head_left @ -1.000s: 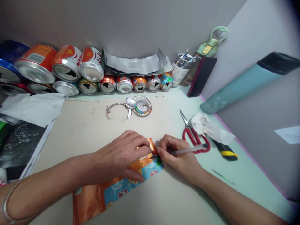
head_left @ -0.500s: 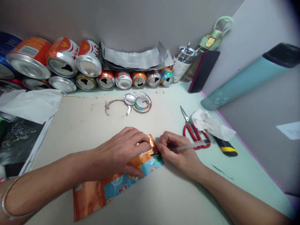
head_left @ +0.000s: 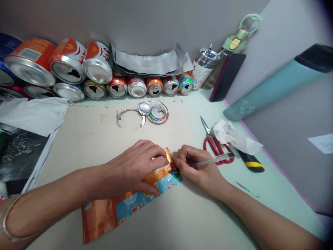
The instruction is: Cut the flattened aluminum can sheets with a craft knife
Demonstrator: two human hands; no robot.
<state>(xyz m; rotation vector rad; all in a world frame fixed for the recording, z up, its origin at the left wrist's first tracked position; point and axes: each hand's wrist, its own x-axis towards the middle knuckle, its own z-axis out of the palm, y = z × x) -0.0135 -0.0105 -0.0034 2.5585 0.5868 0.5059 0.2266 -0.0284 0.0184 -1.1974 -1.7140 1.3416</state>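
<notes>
An orange and blue printed sheet (head_left: 100,220) lies slantwise on the beige work surface (head_left: 161,225). My left hand (head_left: 135,166) rests on top of it, fingers spread and pressing it flat, and hides its middle. Gripped in my right hand (head_left: 199,165) is a clear pen (head_left: 214,160), its dark tip at the sheet's right end. The fingers of that hand are closed round the pen near the tip.
Red-handled scissors (head_left: 220,152), a crumpled tissue (head_left: 234,136) and a black-yellow handle (head_left: 252,163) lie at right. Cut can ends (head_left: 158,112) sit ahead. Drink cans (head_left: 96,64) line the back wall; a teal bottle (head_left: 273,86) leans at right.
The view has shifted very slightly. My right hand and the pen have moved barely at all at the sheet's right end; my left hand stays on the sheet.
</notes>
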